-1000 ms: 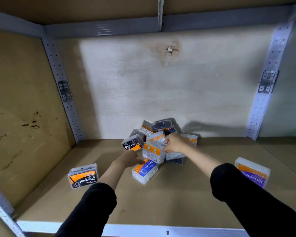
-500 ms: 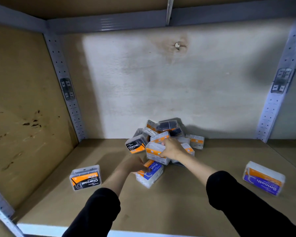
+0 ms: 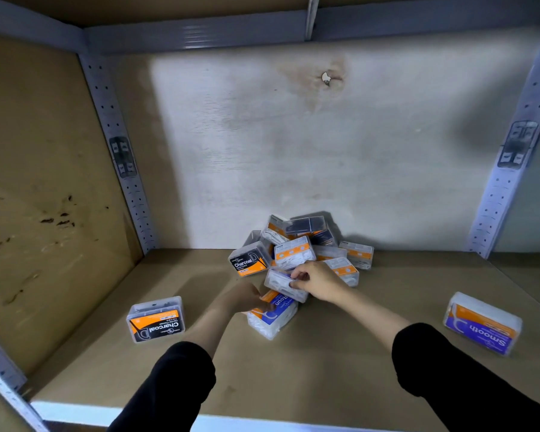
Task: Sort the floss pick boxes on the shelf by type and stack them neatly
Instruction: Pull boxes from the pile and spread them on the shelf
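A heap of several clear floss pick boxes lies against the back wall of the shelf. My right hand grips a clear box at the heap's front, just above the blue "Round" box. My left hand rests against the left end of that blue box; whether it grips it is unclear. A black "Charcoal" box leans at the heap's left. Another "Charcoal" box sits alone at the left, and a purple "Smooth" box sits alone at the right.
The shelf board is brown with a white front edge. Perforated metal uprights stand at the back left and the back right. A wooden side panel closes the left.
My right hand has pulled a clear box out of the heap toward me and down, over the blue box. My left hand has stayed at the blue box.
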Action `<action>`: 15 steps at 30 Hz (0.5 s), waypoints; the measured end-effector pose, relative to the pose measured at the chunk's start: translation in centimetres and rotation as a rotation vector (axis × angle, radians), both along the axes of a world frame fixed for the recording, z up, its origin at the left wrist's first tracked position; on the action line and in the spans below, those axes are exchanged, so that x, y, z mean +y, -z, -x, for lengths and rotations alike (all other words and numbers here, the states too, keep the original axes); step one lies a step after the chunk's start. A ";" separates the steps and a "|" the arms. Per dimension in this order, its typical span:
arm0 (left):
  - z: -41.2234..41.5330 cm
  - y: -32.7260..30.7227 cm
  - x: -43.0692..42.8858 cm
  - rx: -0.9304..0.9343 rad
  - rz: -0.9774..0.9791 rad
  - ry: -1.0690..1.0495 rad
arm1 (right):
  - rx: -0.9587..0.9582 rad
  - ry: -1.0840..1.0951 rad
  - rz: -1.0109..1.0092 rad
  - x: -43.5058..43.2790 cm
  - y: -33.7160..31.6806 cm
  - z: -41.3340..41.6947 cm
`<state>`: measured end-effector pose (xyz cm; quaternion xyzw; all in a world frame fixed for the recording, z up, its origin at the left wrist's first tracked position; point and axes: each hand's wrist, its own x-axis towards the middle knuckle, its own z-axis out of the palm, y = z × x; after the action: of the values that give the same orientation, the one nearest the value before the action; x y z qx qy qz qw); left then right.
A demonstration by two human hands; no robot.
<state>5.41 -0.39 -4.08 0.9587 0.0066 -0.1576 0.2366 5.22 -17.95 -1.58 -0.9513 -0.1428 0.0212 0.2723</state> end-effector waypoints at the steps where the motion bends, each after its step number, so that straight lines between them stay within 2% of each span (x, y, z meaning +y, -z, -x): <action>1: 0.0 0.0 0.0 0.004 0.006 0.000 | 0.002 0.009 -0.038 -0.1 0.0 0.0; 7: -0.1 0.0 0.3 0.009 0.020 0.009 | 0.025 -0.011 -0.139 0.5 0.0 0.0; 11: -0.4 0.2 0.5 0.014 0.025 -0.005 | 0.098 0.050 -0.202 1.1 -0.3 -1.0; 15: -0.5 0.3 0.5 0.024 0.041 0.001 | 0.237 0.108 -0.127 1.1 -1.0 -2.4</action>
<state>5.94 0.11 -4.33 0.9516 0.0058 -0.1695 0.2563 7.61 -16.84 -0.58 -0.9294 -0.0591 0.1094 0.3476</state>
